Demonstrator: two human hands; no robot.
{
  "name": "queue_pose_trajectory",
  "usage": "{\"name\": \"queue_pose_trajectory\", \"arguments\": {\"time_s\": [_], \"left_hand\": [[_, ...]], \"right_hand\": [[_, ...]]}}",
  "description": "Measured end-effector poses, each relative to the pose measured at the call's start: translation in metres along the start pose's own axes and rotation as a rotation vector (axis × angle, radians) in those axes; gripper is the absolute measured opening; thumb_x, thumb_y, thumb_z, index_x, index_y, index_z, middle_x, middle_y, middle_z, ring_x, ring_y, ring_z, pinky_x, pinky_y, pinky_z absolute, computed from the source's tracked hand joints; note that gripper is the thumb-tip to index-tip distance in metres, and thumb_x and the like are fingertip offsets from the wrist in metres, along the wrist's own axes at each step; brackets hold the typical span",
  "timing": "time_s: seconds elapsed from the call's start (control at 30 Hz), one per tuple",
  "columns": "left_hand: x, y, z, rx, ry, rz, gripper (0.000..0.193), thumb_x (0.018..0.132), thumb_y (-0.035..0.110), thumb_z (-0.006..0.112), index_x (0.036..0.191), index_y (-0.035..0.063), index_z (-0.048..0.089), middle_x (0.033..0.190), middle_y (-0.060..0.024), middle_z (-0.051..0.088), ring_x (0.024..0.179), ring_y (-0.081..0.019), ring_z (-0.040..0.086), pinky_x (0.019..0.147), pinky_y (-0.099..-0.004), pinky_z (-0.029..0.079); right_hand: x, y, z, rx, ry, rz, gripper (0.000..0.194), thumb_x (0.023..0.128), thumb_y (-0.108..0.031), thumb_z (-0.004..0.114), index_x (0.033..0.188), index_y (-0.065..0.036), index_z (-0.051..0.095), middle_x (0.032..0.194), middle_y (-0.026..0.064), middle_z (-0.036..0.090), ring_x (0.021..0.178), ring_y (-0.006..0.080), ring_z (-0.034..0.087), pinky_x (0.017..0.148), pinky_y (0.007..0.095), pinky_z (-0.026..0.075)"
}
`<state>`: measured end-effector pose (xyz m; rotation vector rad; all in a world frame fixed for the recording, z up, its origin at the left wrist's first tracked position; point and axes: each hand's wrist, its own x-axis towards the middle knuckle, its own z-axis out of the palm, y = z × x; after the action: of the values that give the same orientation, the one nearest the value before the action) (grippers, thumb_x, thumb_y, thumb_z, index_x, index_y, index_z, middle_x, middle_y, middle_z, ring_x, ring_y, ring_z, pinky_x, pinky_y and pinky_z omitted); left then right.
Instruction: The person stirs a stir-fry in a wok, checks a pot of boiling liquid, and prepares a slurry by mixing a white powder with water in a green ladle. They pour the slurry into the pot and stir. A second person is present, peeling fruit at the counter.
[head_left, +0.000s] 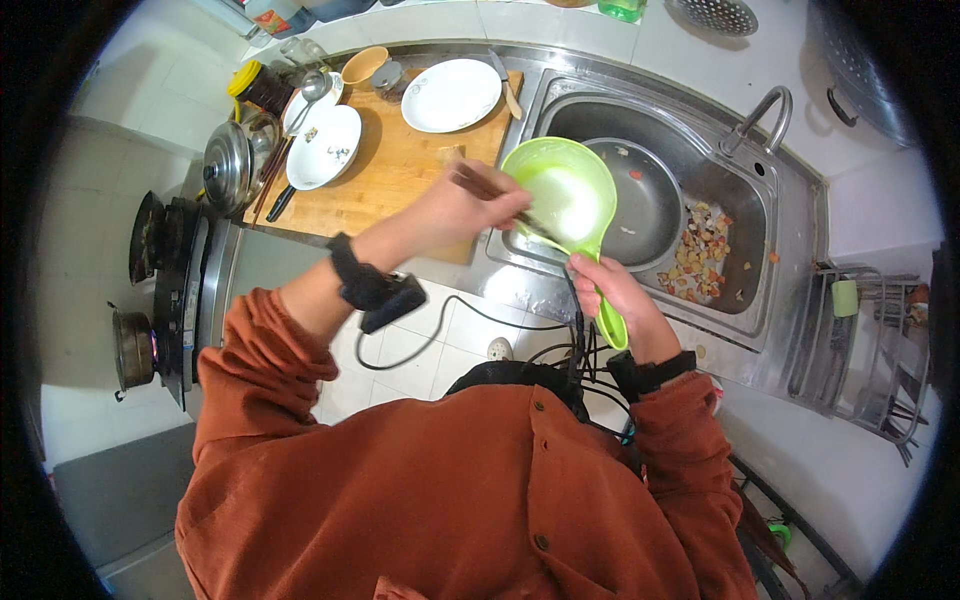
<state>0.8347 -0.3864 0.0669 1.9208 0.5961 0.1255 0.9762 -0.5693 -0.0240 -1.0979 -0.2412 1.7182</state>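
My right hand (619, 292) grips the handle of a light green plastic dipper (609, 180), which is over the left part of the sink. A whitish content or shine fills the dipper's bowl; I cannot tell which. In my left hand (480, 199) are dark brown chopsticks (534, 223), blurred, slanting down to the dipper's near rim. Whether they are one or two is unclear. Below the dipper, a grey metal pan (649, 206) sits in the stainless steel sink (750, 247), with a few food scraps in it.
Peelings (697, 255) lie in the sink beneath the faucet (776, 112). The wooden cutting board (397, 180) carries a white oval plate (450, 96), a white bowl (324, 146) and a knife (508, 90). At left, a pot (133, 349) stands over a lit burner. Black cables (442, 330) hang before me.
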Motion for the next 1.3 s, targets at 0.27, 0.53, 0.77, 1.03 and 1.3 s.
{"name": "queue_pose_trajectory", "arguments": {"time_s": [0.27,0.53,0.77,1.03,1.3], "left_hand": [[-0.005,-0.010,-0.014,0.113,0.301,-0.077,0.022,0.084,0.020,0.061,0.080,-0.0013,0.064,0.060,-0.0044,0.059,0.054,-0.0095,0.054,0.052,-0.0236,0.044],[-0.036,-0.041,-0.006,-0.474,0.387,0.082,0.023,0.087,0.019,0.057,0.088,-0.0029,0.062,0.076,-0.0040,0.061,0.067,-0.0098,0.057,0.062,-0.0213,0.047],[-0.035,-0.055,-0.016,-0.503,0.488,-0.029,0.026,0.087,0.024,0.056,0.090,-0.0015,0.061,0.075,-0.0046,0.060,0.063,-0.0097,0.057,0.060,-0.0217,0.048],[-0.031,-0.053,-0.012,-0.375,0.537,0.028,0.020,0.082,0.015,0.059,0.068,-0.0005,0.060,0.058,-0.0030,0.058,0.049,-0.0082,0.053,0.048,-0.0235,0.043],[-0.047,-0.062,-0.025,-0.581,0.554,0.044,0.026,0.086,0.024,0.058,0.079,-0.0007,0.060,0.065,-0.0048,0.060,0.053,-0.0096,0.058,0.050,-0.0220,0.049]], "right_hand": [[-0.004,-0.006,0.000,0.000,-0.012,0.041,0.018,0.088,-0.024,0.054,0.089,-0.007,0.047,0.060,-0.0058,0.040,0.047,0.0029,0.037,0.040,0.0178,0.031],[0.007,-0.014,0.007,-0.139,0.082,0.025,0.022,0.086,-0.026,0.056,0.089,-0.006,0.048,0.061,-0.0049,0.041,0.046,0.0047,0.038,0.041,0.0200,0.032],[0.002,-0.016,0.026,-0.214,0.091,-0.039,0.023,0.087,-0.027,0.055,0.087,-0.006,0.046,0.061,-0.0033,0.042,0.047,0.0064,0.040,0.042,0.0215,0.034],[0.000,-0.009,0.046,-0.346,0.218,-0.081,0.021,0.087,-0.026,0.055,0.083,-0.009,0.044,0.059,-0.0033,0.040,0.045,0.0071,0.038,0.041,0.0221,0.033],[0.004,-0.009,0.068,-0.328,0.217,-0.048,0.019,0.087,-0.024,0.054,0.083,-0.010,0.042,0.059,-0.0028,0.039,0.045,0.0075,0.038,0.041,0.0227,0.033]]}}
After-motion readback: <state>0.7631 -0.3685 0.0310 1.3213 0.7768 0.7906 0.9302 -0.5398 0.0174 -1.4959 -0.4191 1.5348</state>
